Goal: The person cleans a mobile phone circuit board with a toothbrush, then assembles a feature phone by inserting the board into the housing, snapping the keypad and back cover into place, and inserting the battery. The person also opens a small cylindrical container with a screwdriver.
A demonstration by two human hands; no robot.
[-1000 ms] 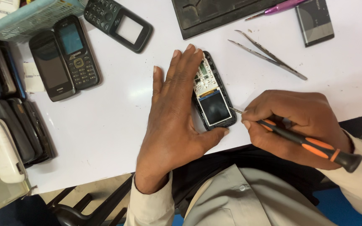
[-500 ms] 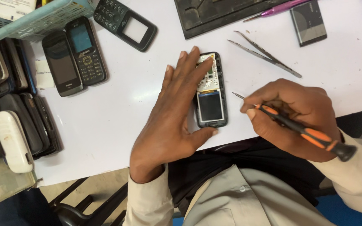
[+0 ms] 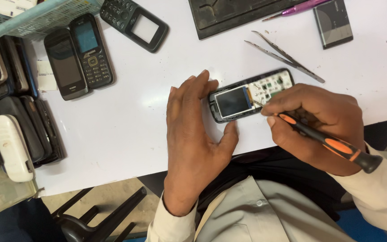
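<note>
I have turned the opened black phone sideways; my left hand is bracing it, fingers spread, while my right hand is gripping the orange-and-black screwdriver, probing its board.

White table: opened phone, tweezers, battery, 2 phones.

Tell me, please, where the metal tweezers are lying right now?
In the head view the tweezers lie on the white table, upper right of centre, just beyond the opened phone and the right hand, below the dark mat.
</note>
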